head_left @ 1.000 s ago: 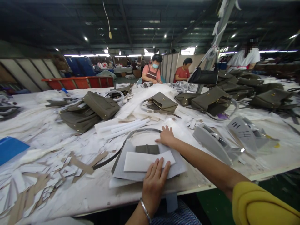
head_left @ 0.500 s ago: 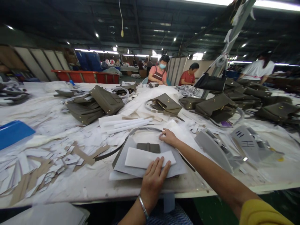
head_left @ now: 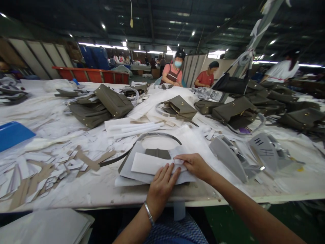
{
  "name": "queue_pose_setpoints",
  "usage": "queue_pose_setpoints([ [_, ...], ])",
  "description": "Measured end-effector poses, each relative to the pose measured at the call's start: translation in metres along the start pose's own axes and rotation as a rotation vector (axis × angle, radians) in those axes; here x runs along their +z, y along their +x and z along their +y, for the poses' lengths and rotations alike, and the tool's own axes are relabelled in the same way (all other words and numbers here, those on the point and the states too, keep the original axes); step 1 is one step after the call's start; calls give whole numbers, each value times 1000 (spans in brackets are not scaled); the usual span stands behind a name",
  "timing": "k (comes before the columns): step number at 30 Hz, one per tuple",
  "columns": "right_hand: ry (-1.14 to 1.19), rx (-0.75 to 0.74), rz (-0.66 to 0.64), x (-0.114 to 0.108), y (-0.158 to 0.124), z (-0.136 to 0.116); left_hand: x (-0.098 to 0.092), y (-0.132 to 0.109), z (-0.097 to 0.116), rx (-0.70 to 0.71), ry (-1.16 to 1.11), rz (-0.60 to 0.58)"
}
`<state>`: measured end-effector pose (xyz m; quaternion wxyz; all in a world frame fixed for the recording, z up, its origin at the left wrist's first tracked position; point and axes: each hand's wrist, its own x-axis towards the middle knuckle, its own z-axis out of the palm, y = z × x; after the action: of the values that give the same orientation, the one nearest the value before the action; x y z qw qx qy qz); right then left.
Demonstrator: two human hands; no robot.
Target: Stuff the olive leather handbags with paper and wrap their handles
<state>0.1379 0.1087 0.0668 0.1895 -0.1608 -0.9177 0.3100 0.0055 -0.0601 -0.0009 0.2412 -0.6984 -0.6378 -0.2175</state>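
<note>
An olive bag [head_left: 157, 153] lies at the table's front edge, mostly covered by a thin white sheet [head_left: 124, 180]. Across that sheet rests a white foam strip [head_left: 144, 164]. My left hand [head_left: 162, 183], with a silver bangle at the wrist, lies flat on the strip's lower edge, fingers stretched out. At the strip's right end my right hand [head_left: 194, 164] pinches the foam strip between thumb and forefinger, where a small flap stands up. The bag's dark handle [head_left: 162, 134] curves behind on the table.
Paper and card scraps [head_left: 38, 169] cover the left. Several olive bags [head_left: 114, 101] lie farther back. Two grey tape dispensers [head_left: 225, 157] stand at the right, a blue object [head_left: 15, 135] at the far left. Two people [head_left: 172, 73] sit across the table.
My right hand has moved down from the bag's handle to the right end of the foam strip. My left hand stays flat on the strip. The view has shifted slightly.
</note>
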Motion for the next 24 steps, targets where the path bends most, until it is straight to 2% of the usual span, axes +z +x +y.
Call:
queue_pose_setpoints([
  [6, -202, -156, -13, 14, -25, -13, -1, 2, -2, 5, -52, 16],
  [14, -518, -232, 119, 32, -49, -28, -1, 4, -3, -120, -189, 53],
  [18, -595, -256, 162, 39, -60, -39, -1, 3, -4, -72, -155, 33],
  [21, -541, -261, 179, 28, -66, -52, 2, 1, -4, -26, -108, 17],
  [24, -424, -215, 205, 5, -51, -55, 4, -1, -3, -18, -74, 18],
])
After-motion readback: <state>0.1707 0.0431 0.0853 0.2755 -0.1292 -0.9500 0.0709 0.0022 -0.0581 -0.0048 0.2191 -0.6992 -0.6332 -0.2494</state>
